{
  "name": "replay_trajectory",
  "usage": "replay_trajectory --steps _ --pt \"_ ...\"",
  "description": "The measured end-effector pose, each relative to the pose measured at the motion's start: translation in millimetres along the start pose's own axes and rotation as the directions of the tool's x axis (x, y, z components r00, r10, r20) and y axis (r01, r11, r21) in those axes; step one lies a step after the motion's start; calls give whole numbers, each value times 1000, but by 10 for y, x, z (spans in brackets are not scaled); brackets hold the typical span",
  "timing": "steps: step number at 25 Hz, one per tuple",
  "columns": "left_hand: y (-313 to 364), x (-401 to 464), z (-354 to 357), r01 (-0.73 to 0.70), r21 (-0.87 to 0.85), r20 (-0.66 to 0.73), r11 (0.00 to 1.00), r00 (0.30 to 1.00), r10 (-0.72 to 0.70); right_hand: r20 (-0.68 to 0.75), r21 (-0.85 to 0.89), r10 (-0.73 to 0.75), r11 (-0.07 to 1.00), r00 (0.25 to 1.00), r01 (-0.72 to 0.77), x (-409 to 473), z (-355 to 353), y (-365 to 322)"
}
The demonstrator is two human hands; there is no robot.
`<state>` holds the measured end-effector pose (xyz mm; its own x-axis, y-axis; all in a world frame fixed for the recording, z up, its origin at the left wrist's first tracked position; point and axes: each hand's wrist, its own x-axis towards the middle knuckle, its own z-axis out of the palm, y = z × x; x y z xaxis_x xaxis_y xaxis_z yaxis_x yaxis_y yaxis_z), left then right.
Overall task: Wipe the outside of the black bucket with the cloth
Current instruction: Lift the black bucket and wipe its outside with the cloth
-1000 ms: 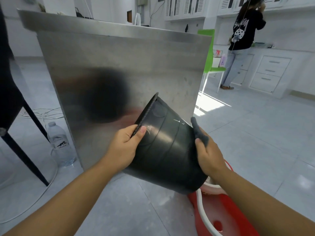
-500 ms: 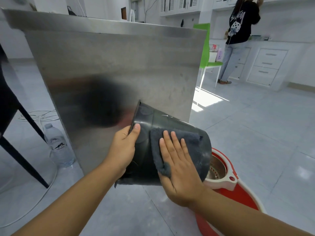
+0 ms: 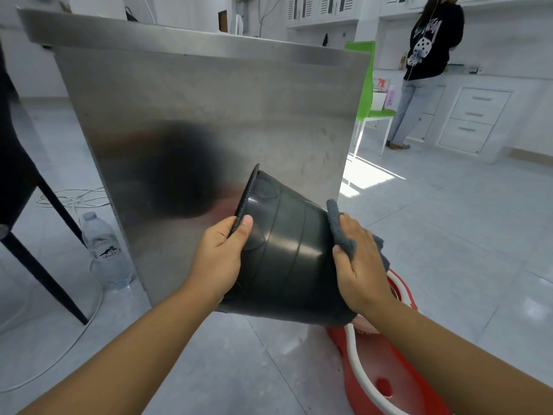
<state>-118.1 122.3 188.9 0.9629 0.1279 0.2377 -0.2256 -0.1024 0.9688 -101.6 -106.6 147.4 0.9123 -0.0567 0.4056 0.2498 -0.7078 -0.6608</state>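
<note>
The black bucket (image 3: 287, 253) is held in the air, tipped on its side with its open mouth facing left and away toward the steel panel. My left hand (image 3: 220, 259) grips its rim, thumb on the outer wall. My right hand (image 3: 357, 265) presses a dark grey cloth (image 3: 341, 232) against the bucket's right side near the base. Part of the cloth hangs behind my hand.
A tall stainless steel counter side (image 3: 209, 115) stands just behind the bucket. A red and white mop bucket (image 3: 386, 369) sits on the floor below right. A water bottle (image 3: 106, 253), a black chair leg and cables are left. A person stands at the far right counter.
My right hand slid the cloth from the top of the bucket wall to its right side by the base. The bucket tipped back up, its rim higher.
</note>
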Motion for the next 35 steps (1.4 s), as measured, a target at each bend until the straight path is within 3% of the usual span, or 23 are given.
replay_trajectory --steps 2,6,9,11,14,16,19,21,23,25,27,29,32,35 --pt "-27 28 -22 10 -18 -29 1000 1000 -10 20 -66 -27 997 999 28 -161 44 -93" --pt "-27 11 57 44 -45 -45 998 998 -46 215 -216 -239 934 947 285 -509 169 -316" --pt "-26 -24 110 37 11 68 999 997 -38 266 -217 -354 884 897 413 -590 223 -402" --pt "-4 -24 90 -6 37 149 999 989 0 221 -164 -375 896 900 414 -451 145 -425" --pt "21 -86 84 -122 122 270 985 959 85 126 77 -212 976 969 204 -145 -39 -363" --pt "17 -149 110 -194 184 298 964 945 133 145 161 -61 986 987 37 0 -172 -292" --pt "23 -142 120 -203 189 196 961 967 166 197 74 333 933 922 -353 135 -343 -92" --pt "29 -99 116 -134 140 102 981 987 120 191 12 416 905 889 -426 155 -412 -13" --pt "25 -55 106 -38 68 11 997 999 37 118 21 323 944 939 -328 106 -408 -56" --pt "31 -20 109 40 1 -67 999 997 -39 38 27 119 992 992 -120 -2 -349 -128" --pt "42 -9 139 82 -39 -87 996 993 -85 86 -51 -72 996 994 76 -182 -187 -218" --pt "50 -41 181 91 -29 -34 995 995 -92 183 -139 -168 971 969 195 -319 -11 -333" --pt "52 -108 199 58 16 99 998 993 -60 149 -102 -229 964 962 246 -256 18 -380" --pt "67 -123 150 -68 102 191 992 981 47 99 27 -105 994 990 102 2 -142 -191"
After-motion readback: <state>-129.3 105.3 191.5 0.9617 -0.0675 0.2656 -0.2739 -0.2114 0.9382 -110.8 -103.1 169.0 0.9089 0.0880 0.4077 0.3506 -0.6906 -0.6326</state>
